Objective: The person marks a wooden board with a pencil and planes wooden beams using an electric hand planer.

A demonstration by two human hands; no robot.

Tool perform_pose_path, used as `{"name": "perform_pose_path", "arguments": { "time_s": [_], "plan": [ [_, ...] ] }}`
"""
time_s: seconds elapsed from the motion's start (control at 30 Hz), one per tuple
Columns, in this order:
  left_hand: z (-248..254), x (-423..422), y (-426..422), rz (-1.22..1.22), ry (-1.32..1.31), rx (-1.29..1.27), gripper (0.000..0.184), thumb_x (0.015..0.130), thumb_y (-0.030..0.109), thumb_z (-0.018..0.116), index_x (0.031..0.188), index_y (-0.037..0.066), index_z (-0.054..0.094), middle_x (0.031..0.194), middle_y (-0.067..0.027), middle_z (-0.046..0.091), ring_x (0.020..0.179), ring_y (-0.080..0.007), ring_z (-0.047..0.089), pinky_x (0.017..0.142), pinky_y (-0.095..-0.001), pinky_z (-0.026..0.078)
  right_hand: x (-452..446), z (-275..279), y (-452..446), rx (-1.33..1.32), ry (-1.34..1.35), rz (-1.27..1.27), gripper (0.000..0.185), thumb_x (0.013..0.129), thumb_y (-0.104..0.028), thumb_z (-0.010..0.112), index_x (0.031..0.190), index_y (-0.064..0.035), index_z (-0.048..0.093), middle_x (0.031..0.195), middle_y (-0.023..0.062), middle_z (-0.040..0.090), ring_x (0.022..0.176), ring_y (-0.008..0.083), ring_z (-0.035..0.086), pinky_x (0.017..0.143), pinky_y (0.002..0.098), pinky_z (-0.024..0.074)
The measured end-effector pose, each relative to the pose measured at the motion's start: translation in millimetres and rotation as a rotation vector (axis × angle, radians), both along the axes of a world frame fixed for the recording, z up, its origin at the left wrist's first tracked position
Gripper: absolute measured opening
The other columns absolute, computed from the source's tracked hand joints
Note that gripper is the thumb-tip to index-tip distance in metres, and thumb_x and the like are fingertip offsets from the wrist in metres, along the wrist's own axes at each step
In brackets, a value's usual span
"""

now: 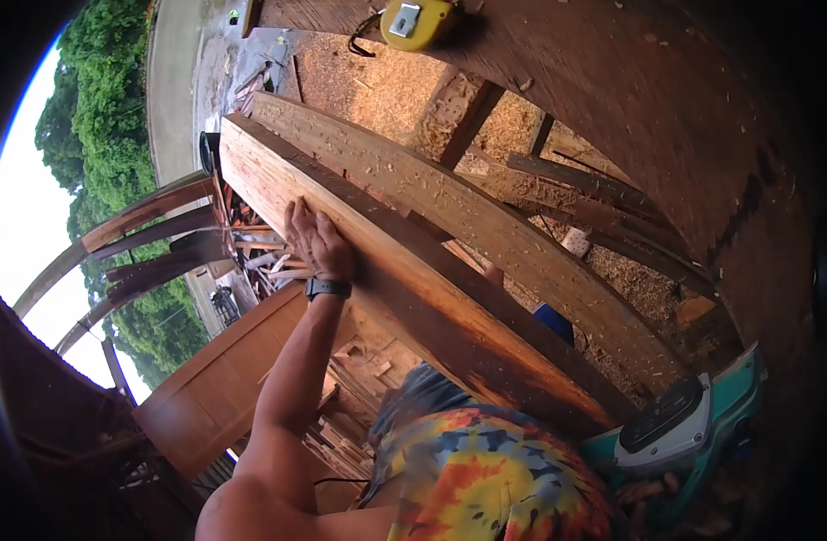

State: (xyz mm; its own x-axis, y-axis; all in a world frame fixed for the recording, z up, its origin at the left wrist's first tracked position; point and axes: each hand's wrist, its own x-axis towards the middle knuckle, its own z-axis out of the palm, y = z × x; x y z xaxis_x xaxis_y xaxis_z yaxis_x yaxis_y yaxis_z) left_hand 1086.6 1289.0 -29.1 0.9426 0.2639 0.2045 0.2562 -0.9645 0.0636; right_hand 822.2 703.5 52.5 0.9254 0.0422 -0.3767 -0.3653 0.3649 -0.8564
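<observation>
My left hand (319, 240), with a watch on its wrist, lies with fingers stretched out on the pale face of a thick wooden beam (413, 298). The beam's face is light at the far end and dark brown at the near end. At the lower right, my right hand (649, 489) is partly in shadow, its fingers wrapped round a teal and grey electric planer (675, 424). That planer is beside the beam's near end; whether it touches the wood I cannot tell.
A second plank (467, 203) with shavings on it runs alongside the beam. A yellow tape measure (417, 22) rests on a brown board (603, 81). Sawdust (391, 86) and wood scraps cover the ground. A wooden panel (224, 379) stands at the left.
</observation>
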Motion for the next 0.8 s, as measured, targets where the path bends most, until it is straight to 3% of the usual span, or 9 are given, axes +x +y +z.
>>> {"name": "perform_pose_path", "arguments": {
  "time_s": [0.2,0.3,0.37,0.47,0.53,0.6,0.7,0.73,0.8],
  "plan": [
    [-1.5,4.5,18.2,-0.050,0.030,-0.001,0.057,0.101,0.036,0.047,0.138,-0.007,0.050,0.141,-0.0279,0.049,0.132,-0.0406,0.044,0.114,-0.0483,0.031,-7.0,45.1,28.2,-0.148,0.136,-0.190,0.063,0.099,-0.017,0.060,0.148,0.0012,0.023,0.083,0.0110,0.058,0.067,0.0218,0.059,0.066,0.0435,0.0549],
    [-13.6,7.0,30.0,0.007,-0.061,-0.304,0.058,0.101,0.035,0.048,0.138,-0.010,0.049,0.140,-0.0273,0.048,0.129,-0.0385,0.046,0.111,-0.0464,0.036,-3.4,46.3,31.3,-0.194,0.143,-0.208,0.063,0.097,-0.017,0.062,0.145,0.0030,0.025,0.083,0.0106,0.056,0.067,0.0198,0.058,0.065,0.0396,0.0543],
    [-4.7,11.0,32.3,-0.016,0.029,-0.042,0.056,0.101,0.035,0.049,0.136,-0.009,0.052,0.138,-0.0273,0.051,0.127,-0.0384,0.048,0.110,-0.0466,0.036,-5.8,48.3,34.7,-0.216,0.180,-0.258,0.063,0.096,-0.019,0.064,0.143,0.0037,0.028,0.082,0.0098,0.056,0.066,0.0192,0.058,0.065,0.0387,0.0540],
    [-5.1,13.6,36.4,-0.037,0.035,0.012,0.058,0.101,0.038,0.049,0.134,-0.010,0.053,0.136,-0.0272,0.053,0.126,-0.0382,0.049,0.110,-0.0465,0.035,-6.8,48.4,42.7,-0.217,0.210,-0.346,0.063,0.093,-0.020,0.069,0.138,0.0046,0.033,0.078,0.0076,0.055,0.065,0.0181,0.058,0.063,0.0368,0.0536],
    [-7.3,13.0,26.2,0.024,-0.007,-0.150,0.057,0.102,0.038,0.050,0.134,-0.009,0.053,0.131,-0.0264,0.058,0.119,-0.0382,0.055,0.105,-0.0456,0.041,-5.7,48.2,43.0,-0.221,0.215,-0.374,0.063,0.093,-0.020,0.070,0.138,0.0045,0.034,0.076,0.0069,0.055,0.064,0.0176,0.057,0.062,0.0364,0.0535],
    [-17.9,13.5,71.5,-0.105,0.035,0.089,0.050,0.105,0.031,0.046,0.135,-0.008,0.053,0.133,-0.0243,0.058,0.120,-0.0364,0.055,0.106,-0.0449,0.043,-7.1,48.3,42.5,-0.217,0.224,-0.378,0.061,0.092,-0.019,0.070,0.137,0.0043,0.036,0.075,0.0066,0.055,0.065,0.0174,0.058,0.062,0.0355,0.0533],
    [-62.6,18.4,228.2,-0.547,0.334,1.246,0.044,0.097,0.023,0.055,0.137,0.003,0.057,0.132,-0.0138,0.061,0.117,-0.0229,0.059,0.099,-0.0335,0.048,-7.6,48.4,50.1,-0.269,0.170,-0.415,0.059,0.088,-0.010,0.069,0.136,0.0055,0.038,0.079,0.0064,0.059,0.066,0.0154,0.058,0.061,0.0324,0.0514],
    [-70.2,22.2,242.6,-0.539,0.238,1.049,0.043,0.101,0.024,0.050,0.138,0.002,0.055,0.134,-0.0163,0.060,0.120,-0.0261,0.059,0.102,-0.0358,0.047,-11.1,61.0,47.1,-0.367,0.323,-0.355,0.048,0.085,0.001,0.069,0.128,0.0034,0.047,0.083,0.0018,0.056,0.064,0.0082,0.053,0.062,0.0257,0.0465],
    [-82.1,29.7,263.2,-0.582,0.036,0.629,0.044,0.107,0.026,0.042,0.140,0.000,0.053,0.138,-0.0213,0.057,0.124,-0.0326,0.058,0.107,-0.0403,0.045,-8.6,60.3,42.9,-0.291,0.216,-0.371,0.047,0.084,0.003,0.069,0.128,0.0026,0.052,0.081,-0.0004,0.055,0.068,0.0092,0.054,0.071,0.0263,0.0450]
  ]
}}
